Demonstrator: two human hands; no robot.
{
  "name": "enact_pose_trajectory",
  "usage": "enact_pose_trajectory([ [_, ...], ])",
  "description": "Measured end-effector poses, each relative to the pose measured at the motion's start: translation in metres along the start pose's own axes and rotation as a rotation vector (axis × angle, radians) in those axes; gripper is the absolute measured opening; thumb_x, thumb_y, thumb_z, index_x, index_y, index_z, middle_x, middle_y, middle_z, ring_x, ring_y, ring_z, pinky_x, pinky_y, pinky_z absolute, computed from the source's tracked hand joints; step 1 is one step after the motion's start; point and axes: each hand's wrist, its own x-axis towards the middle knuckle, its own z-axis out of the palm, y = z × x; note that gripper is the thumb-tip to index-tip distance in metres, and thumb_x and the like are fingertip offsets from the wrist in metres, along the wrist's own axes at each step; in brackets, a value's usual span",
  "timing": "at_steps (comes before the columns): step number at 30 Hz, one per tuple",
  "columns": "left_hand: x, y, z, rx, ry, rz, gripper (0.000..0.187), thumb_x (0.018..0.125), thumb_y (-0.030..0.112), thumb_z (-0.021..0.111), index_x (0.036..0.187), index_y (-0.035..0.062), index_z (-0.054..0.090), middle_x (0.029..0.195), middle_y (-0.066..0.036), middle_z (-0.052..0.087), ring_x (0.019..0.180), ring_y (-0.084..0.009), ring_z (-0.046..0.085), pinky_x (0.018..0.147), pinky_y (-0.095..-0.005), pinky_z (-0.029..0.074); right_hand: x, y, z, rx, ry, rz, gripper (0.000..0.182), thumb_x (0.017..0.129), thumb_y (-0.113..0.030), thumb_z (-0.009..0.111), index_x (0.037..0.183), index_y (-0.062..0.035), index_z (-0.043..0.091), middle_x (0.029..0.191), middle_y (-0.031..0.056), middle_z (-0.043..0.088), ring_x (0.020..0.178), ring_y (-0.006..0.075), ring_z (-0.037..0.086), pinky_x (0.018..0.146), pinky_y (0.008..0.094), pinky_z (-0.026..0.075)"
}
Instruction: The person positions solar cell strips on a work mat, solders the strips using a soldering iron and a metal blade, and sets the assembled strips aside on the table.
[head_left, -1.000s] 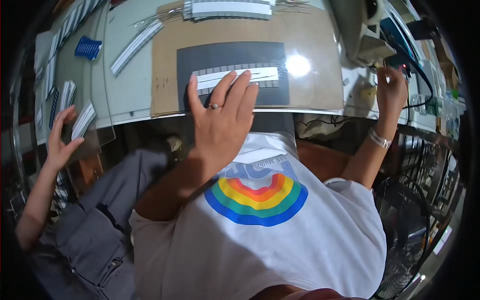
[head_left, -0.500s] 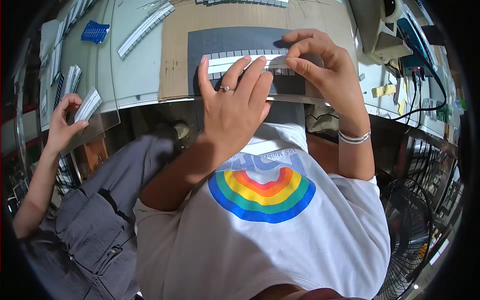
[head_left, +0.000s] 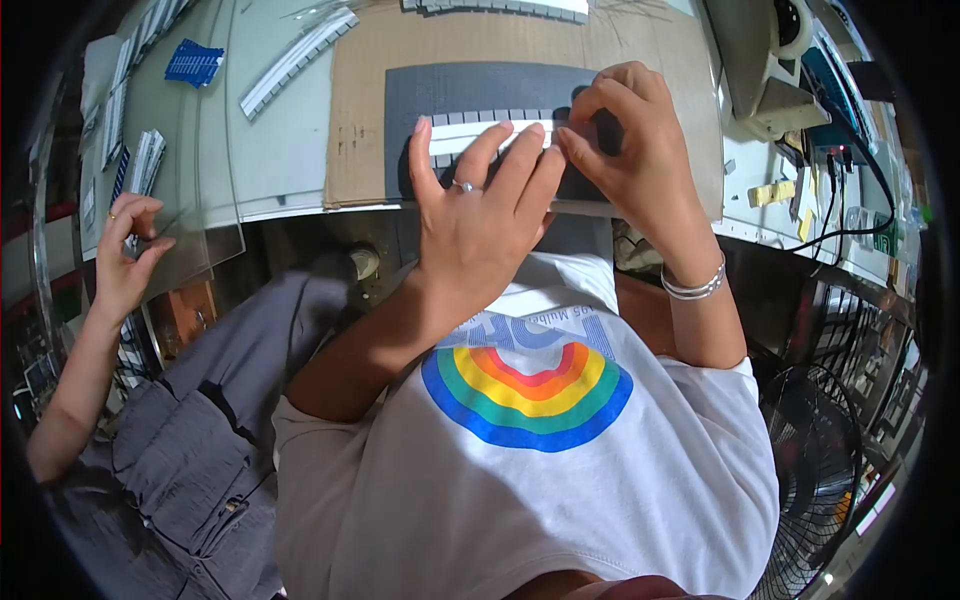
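Note:
A white strip [head_left: 452, 132] with small grey squares along both long edges lies on a dark grey mat [head_left: 440, 83]. Across it rests my left hand [head_left: 475, 215], fingers spread and their tips pressing on the strip; a ring is on one finger. My right hand [head_left: 645, 135] is at the strip's right end, thumb and forefinger curled close together in a pinch. What they hold, if anything, cannot be made out. The strip's right end is partly hidden by my fingers.
Cardboard [head_left: 355, 150] lies under the mat. More strips [head_left: 300, 62] and a blue piece [head_left: 194, 64] lie to the left. A co-worker's hand [head_left: 128, 250] is at the left table edge. A machine [head_left: 765, 90], cables and yellow blocks [head_left: 772, 193] stand right.
My right hand's fingertips have moved left along the strip, closer to my left fingers. The co-worker's hand no longer holds the white strips it had. The view has shifted slightly.

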Motion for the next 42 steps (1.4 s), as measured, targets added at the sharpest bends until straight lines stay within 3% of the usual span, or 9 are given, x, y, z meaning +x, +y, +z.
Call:
enact_pose_trajectory([
  [3,-0.001,-0.003,0.004,0.007,0.064,0.018,0.056,0.060,0.027,0.084,0.112,0.0155,0.063,0.125,-0.002,0.058,0.120,-0.0242,0.053,0.108,-0.0684,0.023,0.023,0.001,-0.002,-0.126,-0.008,-0.084,0.019,0.070,-0.004,0.076,0.085,-0.0034,0.065,0.091,0.0107,0.061,0.090,0.0332,0.056,0.078,0.0411,0.047],
  [5,-0.004,-0.006,0.007,-0.026,0.136,0.084,0.021,0.081,0.021,0.068,0.102,0.0166,0.067,0.114,0.000,0.061,0.115,-0.0212,0.055,0.104,-0.0706,0.029,0.042,0.005,-0.003,-0.204,0.019,-0.194,0.018,0.071,-0.004,0.075,0.086,-0.0040,0.066,0.092,0.0105,0.063,0.090,0.0333,0.057,0.078,0.0413,0.048],
  [6,-0.009,-0.010,0.009,-0.032,0.192,0.154,0.028,0.071,0.024,0.077,0.097,0.0194,0.069,0.113,0.002,0.064,0.115,-0.0207,0.058,0.106,-0.0700,0.026,0.057,0.009,-0.002,-0.228,0.051,-0.268,0.017,0.071,-0.005,0.075,0.086,-0.0043,0.066,0.092,0.0104,0.063,0.091,0.0330,0.058,0.078,0.0411,0.048],
  [11,-0.016,-0.021,0.012,-0.102,0.299,0.373,0.014,0.079,0.022,0.068,0.092,0.0192,0.071,0.103,0.002,0.069,0.111,-0.0193,0.063,0.104,-0.0690,0.032,0.111,0.028,0.013,-0.301,-0.008,-0.413,0.029,0.075,-0.009,0.074,0.102,-0.0073,0.067,0.100,0.0086,0.068,0.100,0.0300,0.060,0.087,0.0411,0.046],
  [16,-0.010,-0.034,-0.039,-0.077,0.365,0.270,0.010,0.078,0.018,0.069,0.088,0.0167,0.072,0.098,0.003,0.069,0.107,-0.0175,0.065,0.106,-0.0687,0.031,0.114,0.032,0.022,-0.469,-0.049,-0.388,0.032,0.082,-0.011,0.072,0.113,-0.0082,0.066,0.108,0.0072,0.069,0.105,0.0287,0.062,0.095,0.0390,0.044],
  [20,-0.021,-0.071,-0.118,0.147,0.390,0.000,0.009,0.074,0.015,0.071,0.083,0.0166,0.072,0.089,0.005,0.068,0.096,-0.0175,0.067,0.107,-0.0718,0.027,0.117,0.039,0.021,-0.362,-0.046,-0.359,0.032,0.082,-0.009,0.072,0.113,-0.0074,0.066,0.107,0.0093,0.070,0.104,0.0293,0.064,0.093,0.0400,0.046],
  [22,-0.026,-0.095,-0.145,0.324,0.412,-0.215,0.008,0.072,0.012,0.076,0.078,0.0170,0.073,0.091,0.006,0.070,0.095,-0.0169,0.068,0.112,-0.0633,0.022,0.121,0.043,0.018,-0.248,-0.015,-0.390,0.037,0.080,-0.004,0.073,0.115,-0.0067,0.065,0.106,0.0104,0.070,0.098,0.0298,0.066,0.089,0.0399,0.049],
  [29,-0.076,-0.195,-0.148,0.601,0.485,-0.105,0.013,0.072,0.008,0.077,0.083,0.0147,0.076,0.089,0.003,0.071,0.089,-0.0152,0.069,0.109,-0.0583,0.030,0.115,0.019,-0.002,-0.433,0.094,-0.458,0.048,0.078,-0.002,0.072,0.124,-0.0097,0.063,0.109,0.0079,0.069,0.104,0.0269,0.064,0.096,0.0393,0.046],
  [42,-0.060,-0.182,-0.154,0.740,0.507,-0.067,0.011,0.073,0.009,0.078,0.081,0.0155,0.074,0.088,0.004,0.070,0.085,-0.0140,0.068,0.110,-0.0587,0.030,0.064,-0.019,-0.026,-0.397,0.034,-0.399,0.064,0.069,0.006,0.075,0.130,-0.0083,0.060,0.115,0.0115,0.066,0.112,0.0310,0.059,0.103,0.0437,0.042],
])
